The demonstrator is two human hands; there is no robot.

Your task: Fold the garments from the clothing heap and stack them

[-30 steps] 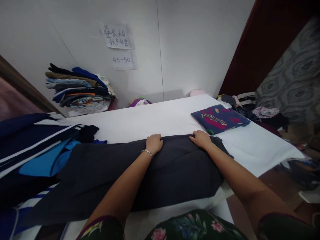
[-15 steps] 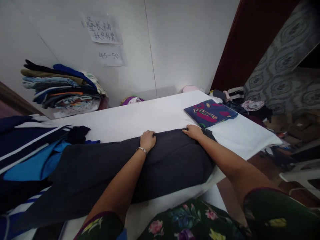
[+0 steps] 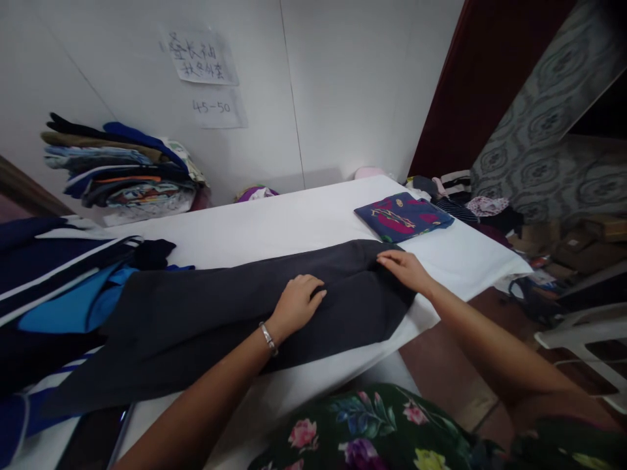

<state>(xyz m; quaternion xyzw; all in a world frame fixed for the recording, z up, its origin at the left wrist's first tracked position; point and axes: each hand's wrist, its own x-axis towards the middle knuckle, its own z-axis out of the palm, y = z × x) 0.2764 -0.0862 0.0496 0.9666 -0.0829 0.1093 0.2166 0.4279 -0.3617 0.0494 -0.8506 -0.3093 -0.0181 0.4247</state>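
A pair of dark grey trousers [image 3: 235, 307], by its shape, lies lengthwise across the white table, folded into a long strip with its wide end to the right. My left hand [image 3: 298, 305] rests on the middle of the cloth, fingers outstretched and thumb apart, a silver bracelet at the wrist. At the right end my right hand [image 3: 404, 267] has its fingertips pinched together on the dark cloth. Just beyond that hand lies a folded navy garment [image 3: 404, 217] with a magenta pattern.
A heap of navy and blue clothes [image 3: 53, 274] touches the trousers at left. Behind it rises a stack of folded clothes [image 3: 127, 166]. A dark phone-like object [image 3: 93, 437] lies at the near left. Right of the white table [image 3: 304, 215] stands a white plastic stool [image 3: 582, 339].
My left hand has come off the far edge onto the middle of the cloth and its fingers have opened. My right hand has shifted right and nearer. The far edge now lies looser.
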